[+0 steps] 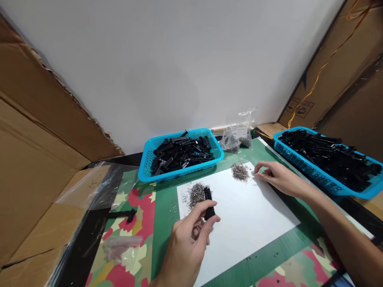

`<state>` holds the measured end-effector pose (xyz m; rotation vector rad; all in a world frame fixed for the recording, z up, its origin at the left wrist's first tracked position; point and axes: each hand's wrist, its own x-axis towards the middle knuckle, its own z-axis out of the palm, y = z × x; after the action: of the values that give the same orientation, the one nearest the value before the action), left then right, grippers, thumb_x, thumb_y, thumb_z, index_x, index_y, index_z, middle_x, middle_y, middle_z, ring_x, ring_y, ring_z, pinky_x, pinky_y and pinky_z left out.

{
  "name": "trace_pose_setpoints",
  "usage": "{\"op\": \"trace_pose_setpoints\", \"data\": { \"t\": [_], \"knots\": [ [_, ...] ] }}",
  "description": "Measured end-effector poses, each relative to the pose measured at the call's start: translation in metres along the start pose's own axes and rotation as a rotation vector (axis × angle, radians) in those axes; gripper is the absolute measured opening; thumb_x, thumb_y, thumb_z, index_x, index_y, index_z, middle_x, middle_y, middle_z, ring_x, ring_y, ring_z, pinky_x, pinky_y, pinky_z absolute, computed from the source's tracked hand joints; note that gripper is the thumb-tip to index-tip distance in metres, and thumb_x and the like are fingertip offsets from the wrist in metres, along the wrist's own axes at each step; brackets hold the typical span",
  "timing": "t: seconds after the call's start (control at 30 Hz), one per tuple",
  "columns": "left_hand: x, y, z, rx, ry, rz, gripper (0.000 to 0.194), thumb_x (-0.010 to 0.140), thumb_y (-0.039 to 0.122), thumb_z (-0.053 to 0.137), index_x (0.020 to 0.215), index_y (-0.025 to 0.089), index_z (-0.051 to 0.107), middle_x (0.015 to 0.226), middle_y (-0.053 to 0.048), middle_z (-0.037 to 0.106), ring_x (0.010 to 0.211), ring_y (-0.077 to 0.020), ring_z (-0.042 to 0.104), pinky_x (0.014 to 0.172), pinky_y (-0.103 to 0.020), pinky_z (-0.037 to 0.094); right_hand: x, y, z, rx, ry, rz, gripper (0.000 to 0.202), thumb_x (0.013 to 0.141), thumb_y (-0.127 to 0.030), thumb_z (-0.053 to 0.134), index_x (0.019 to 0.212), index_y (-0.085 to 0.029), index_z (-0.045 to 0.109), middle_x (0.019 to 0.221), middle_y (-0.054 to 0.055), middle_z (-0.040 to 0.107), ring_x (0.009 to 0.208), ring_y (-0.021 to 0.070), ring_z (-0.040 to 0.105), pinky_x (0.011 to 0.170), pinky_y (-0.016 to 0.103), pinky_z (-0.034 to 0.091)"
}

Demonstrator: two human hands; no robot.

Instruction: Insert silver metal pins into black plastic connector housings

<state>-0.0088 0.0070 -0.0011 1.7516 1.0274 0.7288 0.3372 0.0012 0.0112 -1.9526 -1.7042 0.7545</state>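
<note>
Between the thumb and fingers of my left hand (191, 235) is a small black plastic part (209, 204), held upright over the white sheet (239, 215). Just behind it lies a heap of tiny metal pieces (197, 194). My right hand (275, 175) is at the far right edge of the sheet, its thumb and index finger pinched together. Whatever they hold is too small to make out. A second heap of small metal pieces (240, 171) lies just left of those fingertips.
A blue basket (179, 174) of black plastic parts stands behind the sheet, and another blue basket (324, 184) at the right. Clear bags (236, 139) of metal pieces lie at the back. A black part (130, 215) and a small plastic bag (122, 249) lie on the left.
</note>
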Motion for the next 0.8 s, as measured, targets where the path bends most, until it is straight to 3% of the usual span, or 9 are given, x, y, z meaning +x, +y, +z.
{"op": "trace_pose_setpoints", "data": {
  "t": [0.17,0.43,0.8],
  "knots": [
    [0.002,0.005,-0.001,-0.101,-0.013,-0.073,0.033,0.105,0.052,0.061,0.122,0.026,0.074,0.092,-0.003,0.074,0.061,-0.0122,0.058,0.059,-0.022,0.05,0.009,0.002,0.005,0.089,0.02,0.02,0.029,0.093,-0.049,0.067,0.099,-0.021,0.071,0.063,-0.005,0.048,0.06,0.0151,0.036,0.057,0.029,0.024],
    [0.0,0.013,-0.001,-0.16,-0.019,-0.163,0.041,0.104,0.06,0.06,0.123,0.024,0.068,0.091,-0.002,0.063,0.063,-0.0125,0.046,0.054,-0.022,0.037,0.016,0.005,0.005,0.116,0.016,-0.003,0.033,0.085,-0.048,0.069,0.087,-0.017,0.08,0.062,-0.003,0.047,0.062,0.0153,0.04,0.061,0.029,0.03],
    [0.003,0.013,-0.005,-0.083,0.073,-0.014,0.031,0.106,0.05,0.06,0.121,0.025,0.069,0.084,0.0,0.062,0.06,-0.0121,0.048,0.052,-0.021,0.039,0.011,0.011,0.005,0.08,0.087,-0.027,0.031,0.087,-0.046,0.069,0.088,-0.017,0.083,0.064,-0.001,0.052,0.064,0.0163,0.042,0.061,0.03,0.034]
  ]
}}
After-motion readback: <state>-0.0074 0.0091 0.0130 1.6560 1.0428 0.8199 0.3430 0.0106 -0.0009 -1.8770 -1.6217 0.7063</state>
